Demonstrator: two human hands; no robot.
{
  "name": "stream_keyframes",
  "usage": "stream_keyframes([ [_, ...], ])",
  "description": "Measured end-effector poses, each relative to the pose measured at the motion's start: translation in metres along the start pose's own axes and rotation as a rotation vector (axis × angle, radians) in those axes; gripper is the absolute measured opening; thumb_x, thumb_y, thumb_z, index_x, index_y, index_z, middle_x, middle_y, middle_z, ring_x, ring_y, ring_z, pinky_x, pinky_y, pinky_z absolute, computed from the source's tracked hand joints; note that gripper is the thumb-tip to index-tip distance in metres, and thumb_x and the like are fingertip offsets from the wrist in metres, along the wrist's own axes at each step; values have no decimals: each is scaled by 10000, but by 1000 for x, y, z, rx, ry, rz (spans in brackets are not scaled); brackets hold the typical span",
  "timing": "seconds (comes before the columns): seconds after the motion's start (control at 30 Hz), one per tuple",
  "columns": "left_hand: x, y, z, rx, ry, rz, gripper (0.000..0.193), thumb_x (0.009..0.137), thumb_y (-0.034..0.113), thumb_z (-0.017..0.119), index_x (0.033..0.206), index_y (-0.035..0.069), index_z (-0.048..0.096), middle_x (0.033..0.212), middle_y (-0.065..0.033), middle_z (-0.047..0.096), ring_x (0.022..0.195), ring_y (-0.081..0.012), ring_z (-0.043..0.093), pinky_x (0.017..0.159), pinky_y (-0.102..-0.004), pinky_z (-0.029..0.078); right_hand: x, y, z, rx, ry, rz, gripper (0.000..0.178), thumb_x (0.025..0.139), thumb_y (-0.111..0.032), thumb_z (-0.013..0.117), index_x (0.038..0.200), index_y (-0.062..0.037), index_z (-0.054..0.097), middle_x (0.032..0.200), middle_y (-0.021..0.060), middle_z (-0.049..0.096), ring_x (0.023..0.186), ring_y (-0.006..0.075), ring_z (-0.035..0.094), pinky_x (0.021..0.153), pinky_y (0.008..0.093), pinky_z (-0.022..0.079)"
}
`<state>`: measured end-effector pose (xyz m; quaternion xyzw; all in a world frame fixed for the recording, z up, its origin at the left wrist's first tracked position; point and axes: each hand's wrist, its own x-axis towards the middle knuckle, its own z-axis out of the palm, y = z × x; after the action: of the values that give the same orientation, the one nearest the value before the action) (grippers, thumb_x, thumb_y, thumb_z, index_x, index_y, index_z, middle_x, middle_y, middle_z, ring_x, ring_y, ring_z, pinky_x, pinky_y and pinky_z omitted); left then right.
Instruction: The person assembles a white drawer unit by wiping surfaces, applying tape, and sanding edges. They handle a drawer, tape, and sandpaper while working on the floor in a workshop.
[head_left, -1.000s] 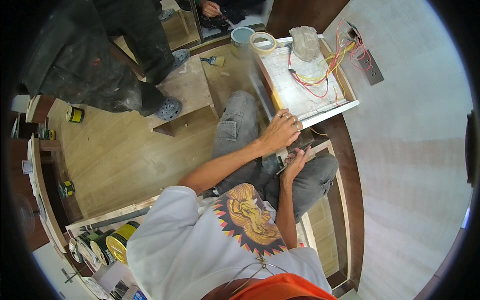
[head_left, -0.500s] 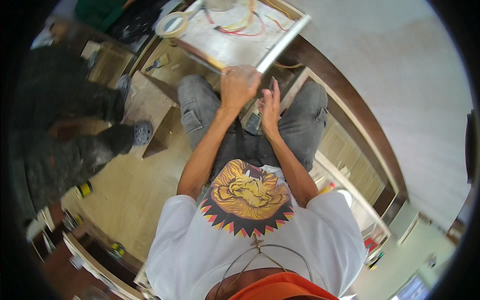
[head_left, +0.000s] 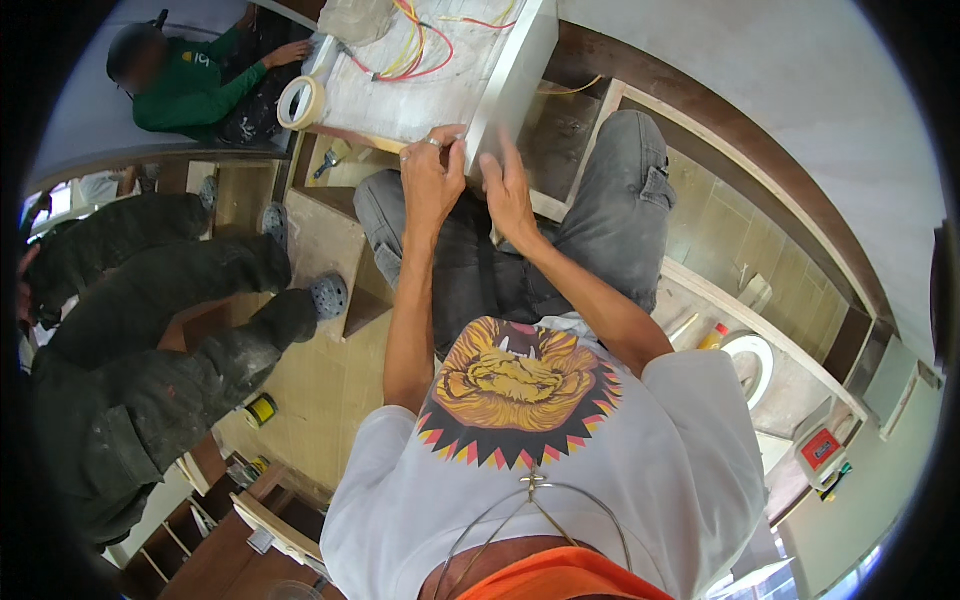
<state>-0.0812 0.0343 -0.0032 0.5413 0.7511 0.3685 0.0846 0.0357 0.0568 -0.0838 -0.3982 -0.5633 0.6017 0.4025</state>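
Your knees: the grey trousers are spreading to either side of the shallow white box's near corner.
Right hand: your right hand is reaching up beside the box's right side – fingers stretched, thumb standing apart. The fingers are showing blurred at the white front panel; I cannot tell whether they are touching it, or whether the palm is hiding anything.
Left hand: your left hand is bending its fingers over the box's near edge by the corner; I cannot tell whether they are pinching it or only resting.
White box: it is lying ahead of you, its near corner between your two hands.
Done, by its look: the panel is already standing along the box's right side; whether it is fixed, I cannot tell.
Left open, by its look: red and yellow wires are lying loose and uncovered inside the box, and a grey lump is sitting at its far end.
Tape roll: the tape roll is resting at the box's left edge.
Brush: a brush is lying below and left of the box.
Co-worker: a person in green is sitting beyond the box's left side.
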Motion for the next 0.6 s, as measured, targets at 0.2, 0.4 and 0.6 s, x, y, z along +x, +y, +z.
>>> stream_keyframes([
  [0.2, 3, -1, 3, 19, 3, 60, 193, 948, 132, 678, 1102, 24, 719, 817, -139, 740, 726, -272, 704, 722, -384, 512, 36, 7, -6, -43, 62, -62, 605, 1066, -283, 515, 1565, 19, 357, 1441, 216, 518, 1127, 229, 525, 920, 319, 434],
  [0.4, 21, 14, 6, 113, -121, -100, 245, 917, 206, 721, 1073, 17, 717, 809, -152, 728, 711, -284, 692, 708, -400, 506, 70, -30, -45, 321, 137, 207, 624, 1061, -286, 537, 1603, -53, 336, 1108, 46, 610, 776, 85, 533, 637, 235, 451],
  [0.6, 67, -8, 37, 138, -13, 121, 246, 922, 225, 705, 1078, 35, 722, 878, -172, 733, 799, -360, 695, 800, -467, 520, 24, -67, -115, 397, 227, 248, 625, 1057, -277, 551, 1614, -99, 331, 1072, 41, 602, 758, 78, 517, 569, 214, 406],
])
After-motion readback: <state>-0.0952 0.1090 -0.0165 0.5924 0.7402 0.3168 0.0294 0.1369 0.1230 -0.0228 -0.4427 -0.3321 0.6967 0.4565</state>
